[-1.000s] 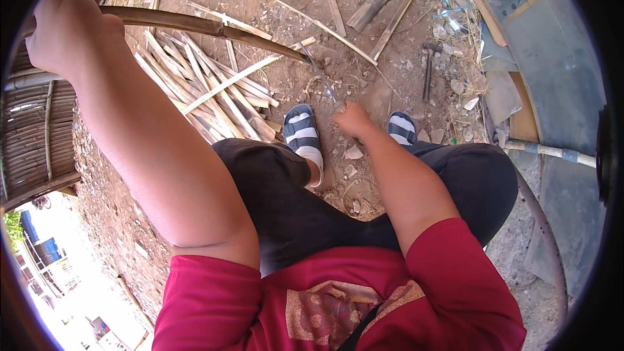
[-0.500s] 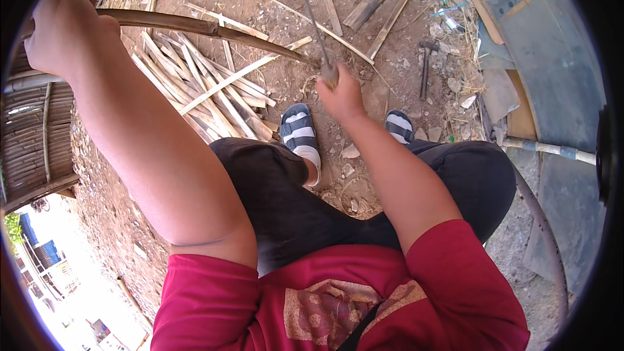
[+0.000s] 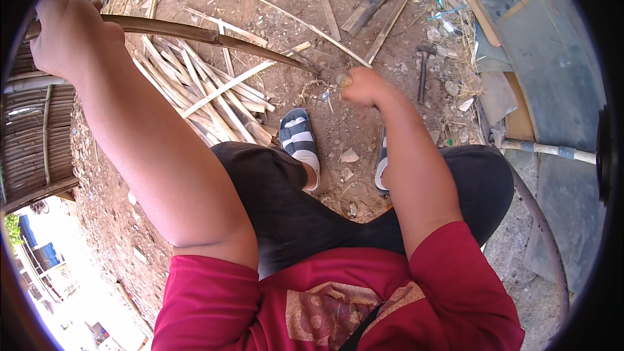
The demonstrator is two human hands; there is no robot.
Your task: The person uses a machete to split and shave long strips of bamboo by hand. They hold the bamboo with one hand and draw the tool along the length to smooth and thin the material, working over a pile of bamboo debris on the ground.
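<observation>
My left hand (image 3: 75, 39) is closed around one end of a long brown split bamboo pole (image 3: 172, 27), held out at the upper left. The pole slants down to the right, and its far tip comes near the ground ahead of my feet. My right hand (image 3: 367, 88) is closed to the right of that tip, apart from it, and slightly smeared by motion. A light brown handle end of a long-bladed knife (image 3: 344, 80) pokes out of its fist. The blade cannot be made out now.
Pale split bamboo strips (image 3: 195, 84) are heaped at the left. A hammer (image 3: 424, 73) lies to the right of my right hand. Farther off are wooden boards (image 3: 380, 0) and a thin stick (image 3: 299, 19). Grey sheets (image 3: 552, 78) line the right side; a slatted bamboo panel (image 3: 39, 130) stands left.
My right hand has moved right and slightly nearer, away from the pole's tip. The long thin blade that pointed away from it no longer shows. The left hand and pole have shifted only slightly.
</observation>
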